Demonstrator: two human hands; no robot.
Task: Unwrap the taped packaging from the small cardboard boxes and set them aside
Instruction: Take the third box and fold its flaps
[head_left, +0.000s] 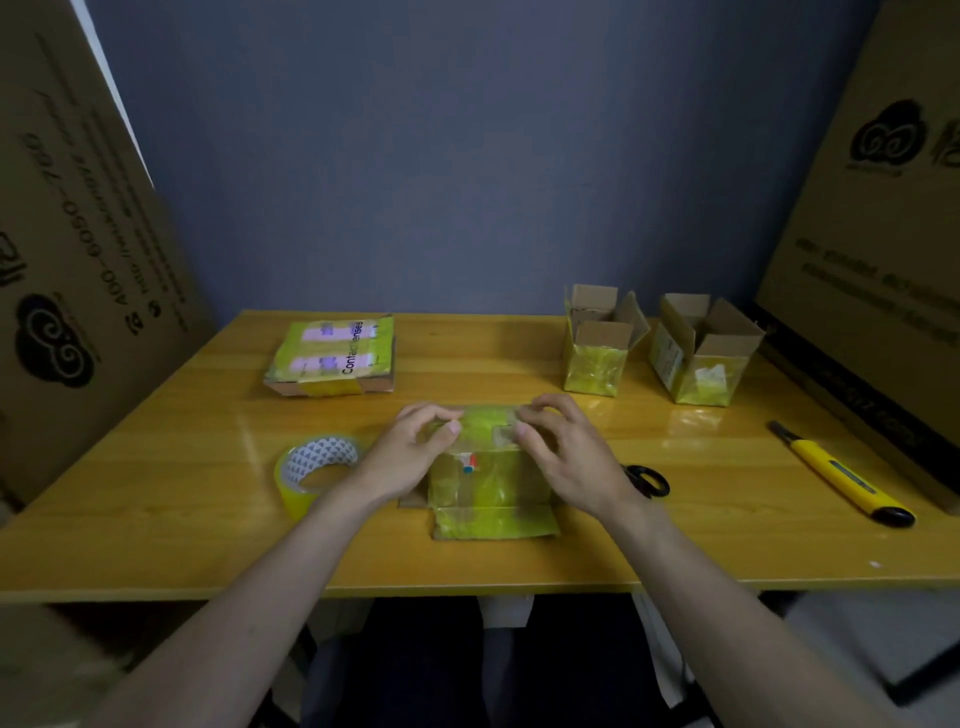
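Taped box (488, 480): we see it on the table (182, 467), its far end under both sets of fingertips.
Left hand (415, 452): fingers curled, pinching the tape.
Right hand (566, 449): likewise pinching.
Opened boxes (597, 348): beyond the right fingers.

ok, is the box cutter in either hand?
No, the box cutter lies on the table far right, while both the left hand and right hand work the taped box.

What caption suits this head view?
Both hands, left and right, pick at tape on a wrapped box; two opened boxes stand behind.
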